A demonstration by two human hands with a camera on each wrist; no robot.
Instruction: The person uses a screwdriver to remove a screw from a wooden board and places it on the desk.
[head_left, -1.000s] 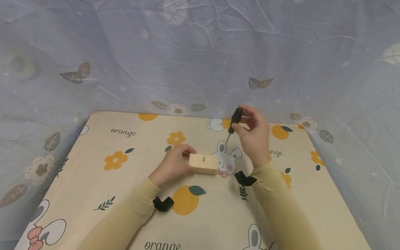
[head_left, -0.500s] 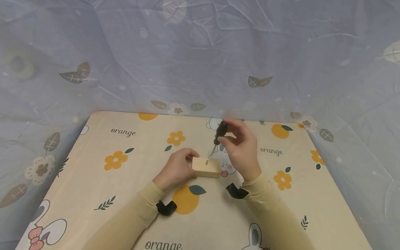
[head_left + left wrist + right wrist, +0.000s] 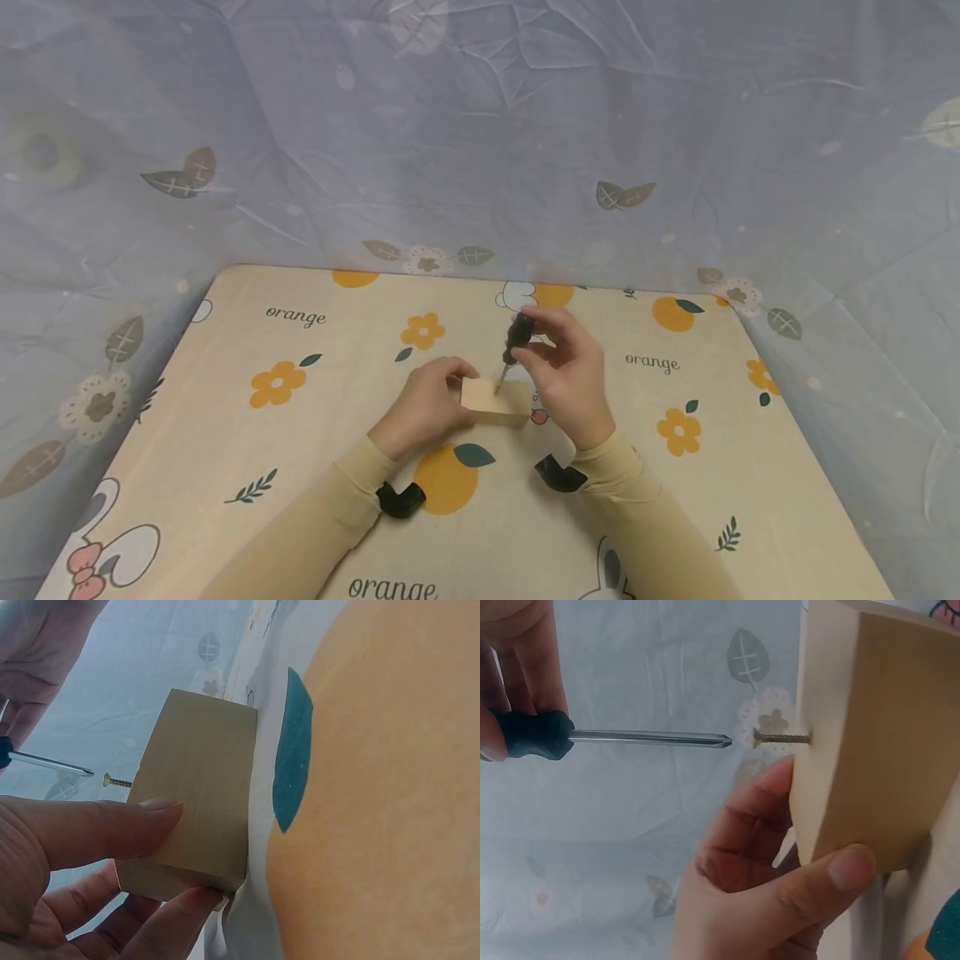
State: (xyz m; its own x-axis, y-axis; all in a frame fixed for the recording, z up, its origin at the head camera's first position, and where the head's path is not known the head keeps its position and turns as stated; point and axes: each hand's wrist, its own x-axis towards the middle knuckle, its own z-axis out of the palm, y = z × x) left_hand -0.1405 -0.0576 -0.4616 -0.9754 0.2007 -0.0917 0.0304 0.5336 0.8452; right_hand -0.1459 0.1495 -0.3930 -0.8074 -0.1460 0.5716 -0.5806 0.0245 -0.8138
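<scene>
A pale wooden block (image 3: 495,402) rests on the table, its left end gripped by my left hand (image 3: 427,404) between thumb and fingers. Out of its upper face stands a screw (image 3: 781,738), partly sunk in the wood. My right hand (image 3: 570,375) pinches the black handle (image 3: 518,335) of a screwdriver above the block. In the right wrist view the screwdriver's metal shaft (image 3: 652,738) lines up with the screw, a small gap between tip and head. The left wrist view shows the tip (image 3: 88,772) just short of the screw head too.
A cream cloth (image 3: 300,450) printed with oranges, flowers and rabbits covers the table. Behind it and at both sides hangs a bluish-grey patterned sheet (image 3: 480,150). Black pieces (image 3: 401,500) sit at both wrists.
My right hand has come down and to the left, bringing the screwdriver from beyond the block to just over the screw. The block and left hand shifted slightly right, then stayed still.
</scene>
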